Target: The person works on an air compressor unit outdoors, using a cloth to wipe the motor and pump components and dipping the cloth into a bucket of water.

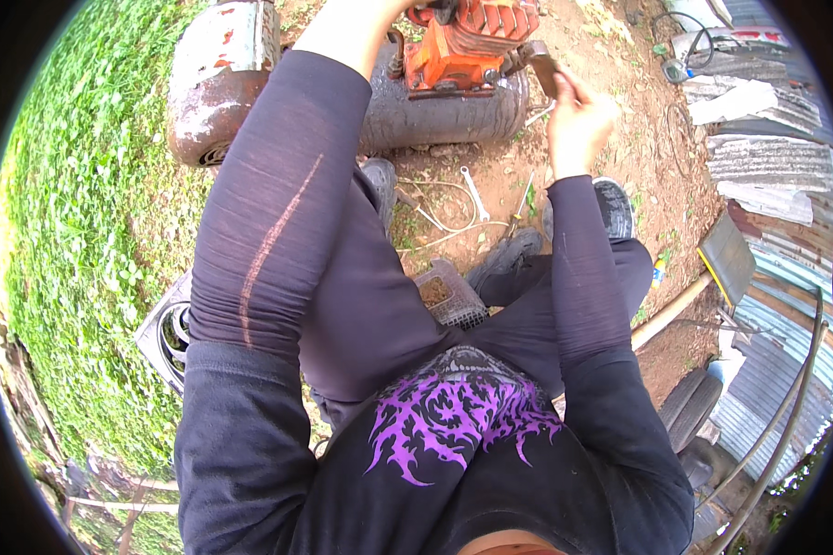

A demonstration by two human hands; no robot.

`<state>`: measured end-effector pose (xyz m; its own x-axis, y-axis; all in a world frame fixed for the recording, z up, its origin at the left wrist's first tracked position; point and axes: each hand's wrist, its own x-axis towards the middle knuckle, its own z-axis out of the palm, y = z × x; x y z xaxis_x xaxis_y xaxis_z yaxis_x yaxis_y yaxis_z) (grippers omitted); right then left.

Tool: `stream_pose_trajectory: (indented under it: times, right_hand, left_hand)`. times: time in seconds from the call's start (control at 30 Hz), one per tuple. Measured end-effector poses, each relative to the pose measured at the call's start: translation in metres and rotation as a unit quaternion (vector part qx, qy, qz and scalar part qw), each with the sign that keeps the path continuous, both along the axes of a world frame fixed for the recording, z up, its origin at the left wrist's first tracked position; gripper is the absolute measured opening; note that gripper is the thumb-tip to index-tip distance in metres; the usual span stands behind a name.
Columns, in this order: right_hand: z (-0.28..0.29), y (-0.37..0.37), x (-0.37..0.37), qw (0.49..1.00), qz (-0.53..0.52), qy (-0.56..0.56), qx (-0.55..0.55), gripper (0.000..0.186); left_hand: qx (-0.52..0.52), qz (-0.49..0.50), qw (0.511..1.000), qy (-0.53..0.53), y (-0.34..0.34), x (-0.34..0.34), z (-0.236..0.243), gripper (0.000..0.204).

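An air compressor with an orange finned pump head (449, 60) on a dark grey tank (449, 116) lies in front of me. My left hand (393, 6) reaches over the pump's top left at the upper edge of the picture; its fingers are cut off there, so their grip does not show. My right hand (580, 120) is closed round a short brown tool with a greyish end (542, 72), whose exact kind I cannot make out. That end is close to the right side of the pump head, and I cannot tell whether it touches.
A rusty motor (217, 83) sits at the left of the tank. On the dirt between my feet lie a wrench (475, 192), a screwdriver (522, 199) and a pale hose (435, 208). A grey plastic basket (451, 289) is near my legs, a long-handled shovel (727, 259) at the right.
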<state>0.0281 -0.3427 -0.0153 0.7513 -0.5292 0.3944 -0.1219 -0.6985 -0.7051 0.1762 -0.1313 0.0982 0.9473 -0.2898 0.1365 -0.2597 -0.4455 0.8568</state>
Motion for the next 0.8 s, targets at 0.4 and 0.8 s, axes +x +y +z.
stream_pose_trajectory:
  times: [0.4, 0.8]
  right_hand:
    - [0.026, 0.029, 0.079, 0.971, 0.166, -0.05, -0.168, 0.017]
    - [-0.007, -0.017, -0.016, 0.952, 0.042, -0.045, 0.3, 0.021]
  left_hand:
    - [0.036, 0.021, 0.993, -0.111, 0.001, 0.018, -0.023, 0.031]
    - [-0.038, -0.077, 0.977, -0.196, -0.004, -0.021, -0.017, 0.033]
